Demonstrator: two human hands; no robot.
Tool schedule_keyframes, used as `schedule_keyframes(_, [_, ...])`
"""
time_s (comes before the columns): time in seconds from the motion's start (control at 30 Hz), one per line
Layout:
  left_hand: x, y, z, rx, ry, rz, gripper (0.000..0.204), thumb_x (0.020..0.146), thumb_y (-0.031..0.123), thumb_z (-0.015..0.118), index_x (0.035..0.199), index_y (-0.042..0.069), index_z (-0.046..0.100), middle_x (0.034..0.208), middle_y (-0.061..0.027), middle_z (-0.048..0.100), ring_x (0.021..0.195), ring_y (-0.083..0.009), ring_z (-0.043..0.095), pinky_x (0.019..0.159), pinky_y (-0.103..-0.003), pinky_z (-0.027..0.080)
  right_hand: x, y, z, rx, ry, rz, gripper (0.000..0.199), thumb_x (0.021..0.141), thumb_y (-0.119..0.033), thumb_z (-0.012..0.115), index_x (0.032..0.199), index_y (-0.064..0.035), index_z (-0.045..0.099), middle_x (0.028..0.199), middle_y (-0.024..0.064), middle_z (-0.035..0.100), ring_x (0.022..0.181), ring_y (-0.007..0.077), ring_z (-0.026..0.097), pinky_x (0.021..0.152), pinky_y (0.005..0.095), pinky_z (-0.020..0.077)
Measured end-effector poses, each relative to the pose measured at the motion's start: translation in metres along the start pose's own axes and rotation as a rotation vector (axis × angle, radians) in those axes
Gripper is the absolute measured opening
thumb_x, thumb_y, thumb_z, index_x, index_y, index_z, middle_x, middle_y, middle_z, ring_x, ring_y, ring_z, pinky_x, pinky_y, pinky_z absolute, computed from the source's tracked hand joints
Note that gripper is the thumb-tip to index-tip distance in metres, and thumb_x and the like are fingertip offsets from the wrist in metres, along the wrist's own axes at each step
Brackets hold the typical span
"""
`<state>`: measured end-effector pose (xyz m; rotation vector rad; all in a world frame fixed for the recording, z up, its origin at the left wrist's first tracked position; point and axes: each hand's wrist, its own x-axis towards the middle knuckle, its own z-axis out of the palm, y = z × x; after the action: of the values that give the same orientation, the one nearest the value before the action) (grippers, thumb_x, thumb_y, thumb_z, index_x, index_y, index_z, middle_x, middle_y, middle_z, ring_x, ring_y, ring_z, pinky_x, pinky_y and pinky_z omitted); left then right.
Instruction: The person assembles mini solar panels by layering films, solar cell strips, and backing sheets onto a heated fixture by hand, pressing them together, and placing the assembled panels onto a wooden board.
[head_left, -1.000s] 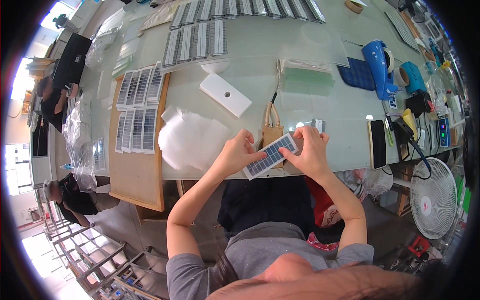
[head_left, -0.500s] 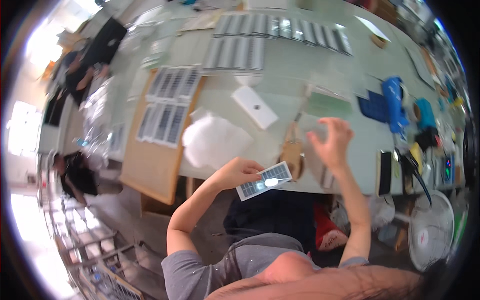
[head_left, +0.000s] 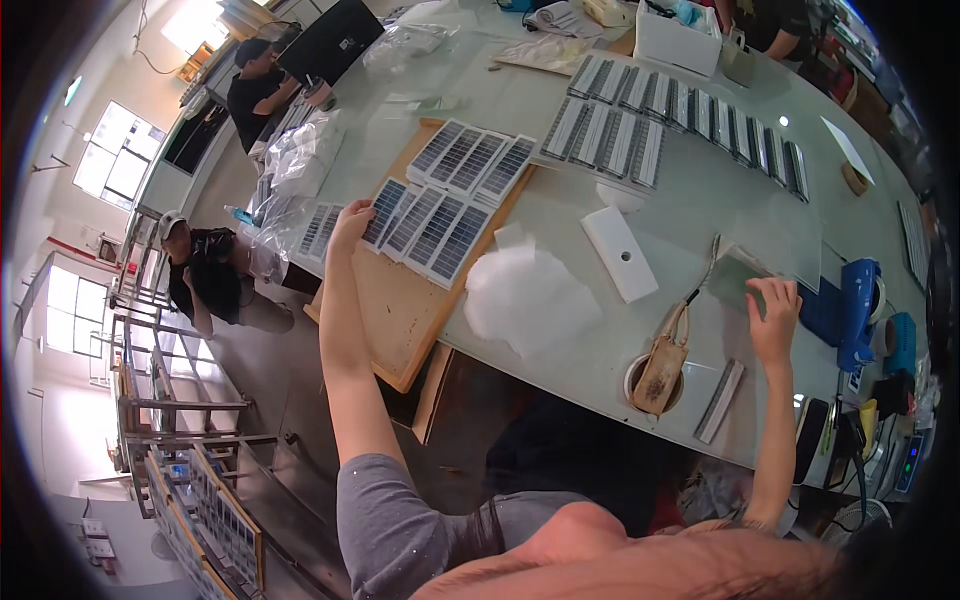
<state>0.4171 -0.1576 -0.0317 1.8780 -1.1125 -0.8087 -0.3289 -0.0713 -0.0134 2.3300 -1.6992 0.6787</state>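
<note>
The left hand point(head_left: 352, 222) pinches the outer edge of a striped panel point(head_left: 384, 212) at the left side of the wooden board point(head_left: 400, 325). Further panels point(head_left: 443, 235) lie in two rows on this board. Right of the board I observe, in order, white sheets point(head_left: 535, 300) and a white block point(head_left: 618, 253) on the surface point(head_left: 625, 335). The right hand point(head_left: 775, 320), well right of the board, is unclosed, fingers loosely curled.

Grey shirt point(head_left: 535, 508) here, short-sleeved, and the left sleeve point(head_left: 385, 515) (look at those tiny pale flecks!) is loose; dark legwear point(head_left: 575, 450) beyond, hair strands point(head_left: 488, 530) near, left hand point(head_left: 351, 224) and right hand point(head_left: 773, 318) bare.
</note>
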Motion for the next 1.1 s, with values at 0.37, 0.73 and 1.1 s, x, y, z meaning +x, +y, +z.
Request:
schedule_keyframes(0.37, [-0.165, 0.114, 0.149, 0.410, 0.025, 0.770, 0.020, 0.076, 0.014, 0.080, 0.094, 0.009, 0.071, 0.098, -0.0121, 0.068, 0.099, -0.0342, 0.061, 0.087, -0.042, 0.048, 0.003, -0.022, -0.031, 1.157, 0.273, 0.595, 0.048, 0.096, -0.006, 0.064, 0.140, -0.0090, 0.047, 0.094, 0.0025, 0.066, 0.090, 0.0074, 0.061, 0.088, 0.0233, 0.0463])
schedule_keyframes(0.73, [-0.278, 0.103, 0.243, 0.594, -0.089, 0.732, 0.035, 0.078, 0.026, 0.080, 0.105, 0.010, 0.065, 0.109, -0.0068, 0.061, 0.106, -0.0310, 0.056, 0.090, -0.041, 0.045, -0.053, -0.129, -0.008, 0.776, -0.171, 0.418, 0.048, 0.080, -0.009, 0.077, 0.125, -0.0098, 0.059, 0.096, 0.0025, 0.063, 0.093, 0.0146, 0.055, 0.081, 0.0288, 0.0415])
schedule_keyframes(1.1, [-0.283, 0.091, 0.235, 0.220, -0.209, 0.494, 0.020, 0.079, 0.015, 0.079, 0.094, 0.004, 0.071, 0.088, -0.0097, 0.070, 0.084, -0.0283, 0.067, 0.079, -0.040, 0.053, -0.043, -0.154, -0.026, 0.563, -0.052, 0.202, 0.036, 0.074, -0.024, 0.082, 0.106, -0.0148, 0.069, 0.108, 0.0013, 0.059, 0.106, 0.0255, 0.049, 0.092, 0.0422, 0.0323])
